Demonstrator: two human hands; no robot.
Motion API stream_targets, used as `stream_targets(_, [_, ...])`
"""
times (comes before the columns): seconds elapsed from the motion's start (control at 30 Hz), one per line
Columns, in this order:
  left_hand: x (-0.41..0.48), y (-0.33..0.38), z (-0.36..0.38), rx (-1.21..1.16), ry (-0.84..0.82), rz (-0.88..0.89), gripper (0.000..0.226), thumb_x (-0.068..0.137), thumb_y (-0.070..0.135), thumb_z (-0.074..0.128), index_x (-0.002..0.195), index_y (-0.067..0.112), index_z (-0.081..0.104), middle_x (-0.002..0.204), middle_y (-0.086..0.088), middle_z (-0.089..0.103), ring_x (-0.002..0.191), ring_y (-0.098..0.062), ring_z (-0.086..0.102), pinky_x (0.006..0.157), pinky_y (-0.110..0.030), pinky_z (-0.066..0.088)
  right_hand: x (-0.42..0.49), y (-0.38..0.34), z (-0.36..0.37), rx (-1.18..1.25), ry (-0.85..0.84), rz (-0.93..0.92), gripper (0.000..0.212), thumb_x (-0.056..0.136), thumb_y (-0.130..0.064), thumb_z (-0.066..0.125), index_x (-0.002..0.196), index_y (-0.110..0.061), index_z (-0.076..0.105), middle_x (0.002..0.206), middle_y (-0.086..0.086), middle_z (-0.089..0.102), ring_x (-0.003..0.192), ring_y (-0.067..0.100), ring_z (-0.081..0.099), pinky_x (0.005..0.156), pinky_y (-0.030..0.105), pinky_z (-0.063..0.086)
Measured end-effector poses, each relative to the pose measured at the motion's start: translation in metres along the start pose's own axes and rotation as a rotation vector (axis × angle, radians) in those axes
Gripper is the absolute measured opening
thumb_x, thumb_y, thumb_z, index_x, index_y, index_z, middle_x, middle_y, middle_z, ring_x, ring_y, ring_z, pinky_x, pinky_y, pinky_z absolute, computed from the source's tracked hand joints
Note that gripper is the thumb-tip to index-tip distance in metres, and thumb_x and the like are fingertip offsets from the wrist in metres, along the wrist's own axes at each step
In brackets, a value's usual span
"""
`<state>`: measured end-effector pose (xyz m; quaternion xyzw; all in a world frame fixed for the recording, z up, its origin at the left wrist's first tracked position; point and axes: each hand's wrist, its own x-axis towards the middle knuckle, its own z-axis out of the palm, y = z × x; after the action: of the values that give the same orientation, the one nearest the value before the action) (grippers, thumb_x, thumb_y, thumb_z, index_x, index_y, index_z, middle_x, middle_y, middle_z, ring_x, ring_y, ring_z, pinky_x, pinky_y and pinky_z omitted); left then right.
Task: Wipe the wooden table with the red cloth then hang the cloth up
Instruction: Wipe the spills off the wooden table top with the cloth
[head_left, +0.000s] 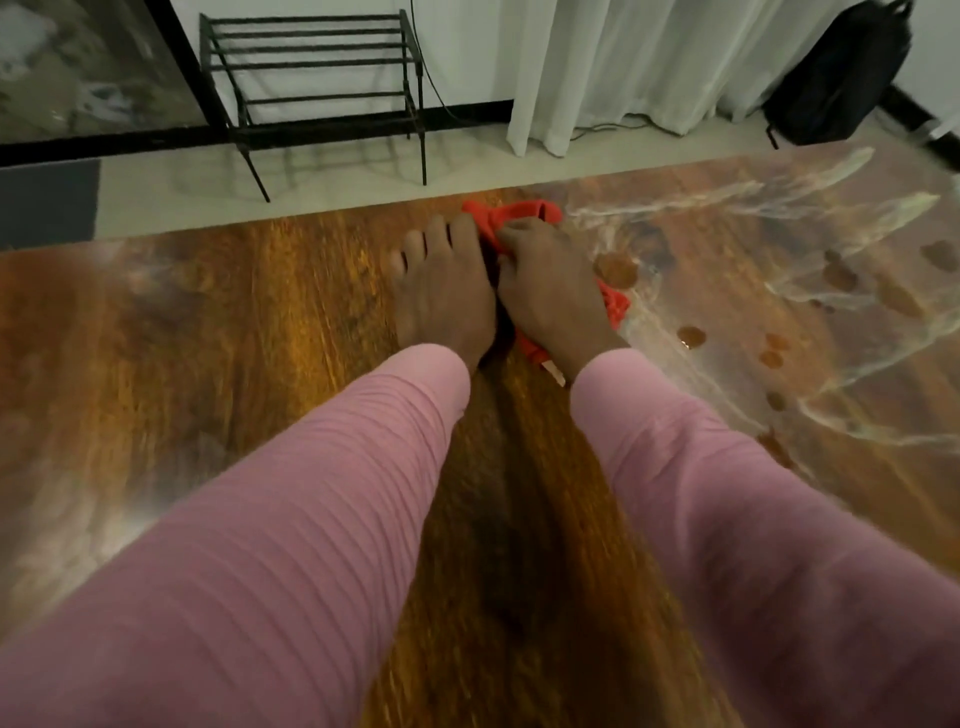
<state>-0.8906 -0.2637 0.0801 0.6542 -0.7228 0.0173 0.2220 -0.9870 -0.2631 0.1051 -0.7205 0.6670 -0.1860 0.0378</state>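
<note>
The red cloth (519, 214) lies bunched on the wooden table (208, 322) near its far edge. My right hand (550, 291) is on top of it, fingers curled into the fabric. My left hand (441, 291) lies flat beside it, fingers straight, its inner edge touching the cloth. Both arms wear pink sleeves. Red fabric shows beyond my fingers and under my right wrist. Right of the cloth the table surface is covered with wet streaks and droplets (779, 291).
Past the table's far edge stands a black metal rack (311, 78) against the wall. White curtains (649, 62) hang at the back right, with a black backpack (841, 78) on the floor beside them. A cable runs along the floor.
</note>
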Motion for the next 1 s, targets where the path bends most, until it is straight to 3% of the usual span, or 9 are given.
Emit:
stream_targets(0.07, [0.000, -0.002, 0.002, -0.048, 0.014, -0.007, 0.030, 0.086, 0.024, 0.049, 0.115, 0.015, 0.049, 0.113, -0.009, 0.055, 0.101, -0.029, 0.050, 0.086, -0.042, 0.038, 0.008, 0.017, -0.003, 0.005, 0.000, -0.003, 0.024, 0.092, -0.012, 0.045, 0.099, -0.014, 0.068, 0.107, 0.001, 0.063, 0.101, 0.023, 0.053, 0.092, 0.039, 0.045])
stream_targets(0.2, [-0.007, -0.001, -0.005, -0.079, -0.022, -0.005, 0.032, 0.082, 0.017, 0.047, 0.115, 0.014, 0.048, 0.113, -0.009, 0.051, 0.100, -0.028, 0.046, 0.086, -0.039, 0.035, 0.042, 0.071, -0.027, 0.009, 0.025, 0.343, 0.029, 0.091, -0.015, 0.046, 0.112, -0.017, 0.066, 0.112, 0.012, 0.062, 0.104, 0.028, 0.056, 0.095, 0.038, 0.045])
stream_targets(0.3, [-0.007, -0.001, -0.007, -0.106, -0.067, -0.010, 0.031, 0.083, 0.015, 0.043, 0.114, 0.014, 0.046, 0.114, -0.009, 0.049, 0.100, -0.028, 0.044, 0.086, -0.040, 0.034, 0.059, 0.075, -0.024, 0.013, 0.041, 0.412, 0.030, 0.091, -0.014, 0.045, 0.111, -0.012, 0.067, 0.111, 0.015, 0.064, 0.107, 0.031, 0.055, 0.099, 0.038, 0.043])
stream_targets(0.4, [-0.007, 0.001, -0.009, -0.091, -0.077, -0.017, 0.030, 0.082, 0.013, 0.044, 0.112, 0.013, 0.046, 0.113, -0.010, 0.049, 0.099, -0.029, 0.044, 0.086, -0.040, 0.034, 0.061, 0.042, -0.006, 0.065, 0.012, 0.247, 0.025, 0.091, -0.016, 0.048, 0.107, -0.017, 0.067, 0.114, 0.008, 0.063, 0.111, 0.027, 0.052, 0.103, 0.039, 0.038])
stream_targets(0.53, [-0.008, 0.001, -0.007, -0.051, -0.070, -0.027, 0.026, 0.083, 0.014, 0.045, 0.109, 0.013, 0.047, 0.113, -0.009, 0.051, 0.100, -0.029, 0.046, 0.085, -0.040, 0.034, 0.053, 0.021, 0.002, 0.052, -0.078, -0.099, 0.023, 0.093, -0.016, 0.047, 0.101, -0.019, 0.068, 0.107, 0.001, 0.066, 0.105, 0.022, 0.050, 0.089, 0.030, 0.036])
stream_targets(0.63, [-0.007, 0.000, -0.009, -0.043, -0.067, -0.010, 0.034, 0.080, 0.021, 0.039, 0.111, 0.013, 0.047, 0.112, -0.010, 0.051, 0.100, -0.029, 0.046, 0.085, -0.041, 0.035, 0.063, 0.059, -0.012, 0.022, -0.012, 0.130, 0.033, 0.093, -0.015, 0.045, 0.120, -0.023, 0.062, 0.118, 0.009, 0.062, 0.112, 0.028, 0.053, 0.098, 0.037, 0.042])
stream_targets(0.73, [-0.007, 0.001, -0.009, -0.010, -0.055, 0.015, 0.041, 0.079, 0.023, 0.031, 0.114, 0.013, 0.048, 0.111, -0.010, 0.051, 0.098, -0.029, 0.046, 0.084, -0.040, 0.034, 0.069, 0.091, -0.021, -0.012, 0.063, 0.417, 0.031, 0.092, -0.014, 0.042, 0.112, -0.013, 0.065, 0.111, 0.018, 0.062, 0.107, 0.034, 0.055, 0.095, 0.039, 0.046])
stream_targets(0.83, [-0.007, 0.002, -0.010, 0.015, -0.055, 0.022, 0.045, 0.079, 0.023, 0.025, 0.116, 0.014, 0.049, 0.110, -0.009, 0.051, 0.096, -0.028, 0.046, 0.083, -0.040, 0.033, 0.062, 0.073, -0.013, 0.042, 0.031, 0.321, 0.029, 0.090, -0.013, 0.045, 0.111, -0.012, 0.066, 0.115, 0.016, 0.060, 0.114, 0.032, 0.050, 0.100, 0.038, 0.042])
stream_targets(1.0, [-0.008, 0.002, -0.008, 0.023, -0.050, 0.025, 0.029, 0.084, 0.018, 0.036, 0.110, 0.014, 0.048, 0.107, -0.008, 0.051, 0.093, -0.027, 0.045, 0.081, -0.039, 0.033, 0.022, 0.044, -0.006, 0.013, -0.028, -0.110, 0.033, 0.093, -0.015, 0.049, 0.124, -0.018, 0.061, 0.131, -0.002, 0.059, 0.111, 0.023, 0.047, 0.093, 0.029, 0.032])
